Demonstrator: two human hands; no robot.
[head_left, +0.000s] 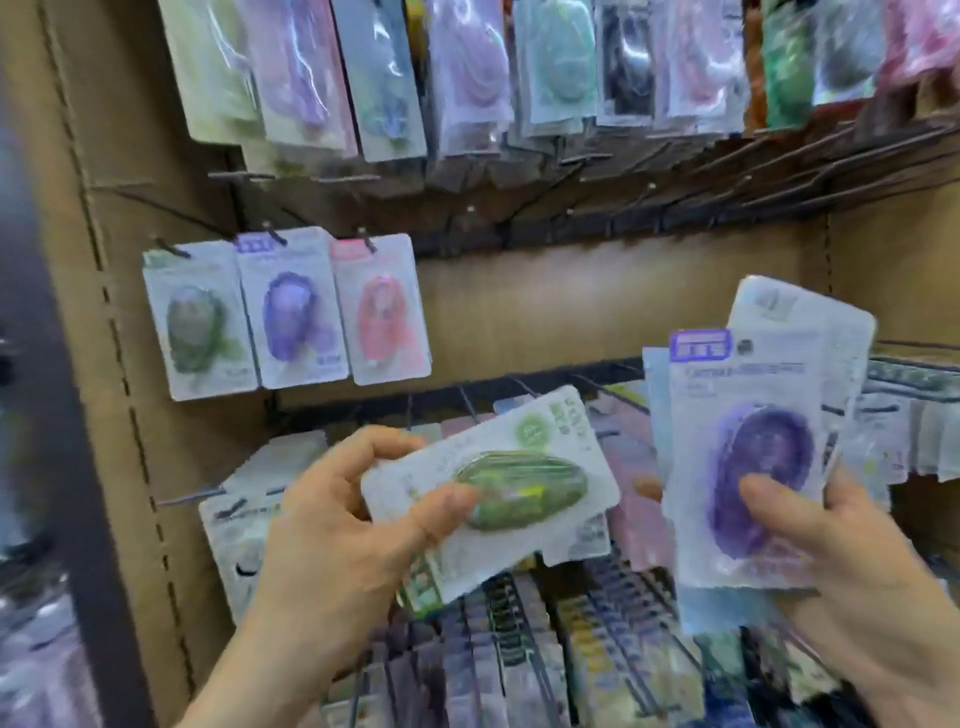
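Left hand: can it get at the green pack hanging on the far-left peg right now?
Probably not for a grasp. The way up to the hanging green pack looks free, with nothing in between, but the left hand is occupied: its fingers grip a second green pack.

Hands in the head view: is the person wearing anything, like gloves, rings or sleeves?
Nothing that shows. The left hand and the right hand are bare: no gloves, no rings in view, no watch or band at the wrists. The left forearm and the right forearm are bare to the picture's edge, with no sleeve in sight.
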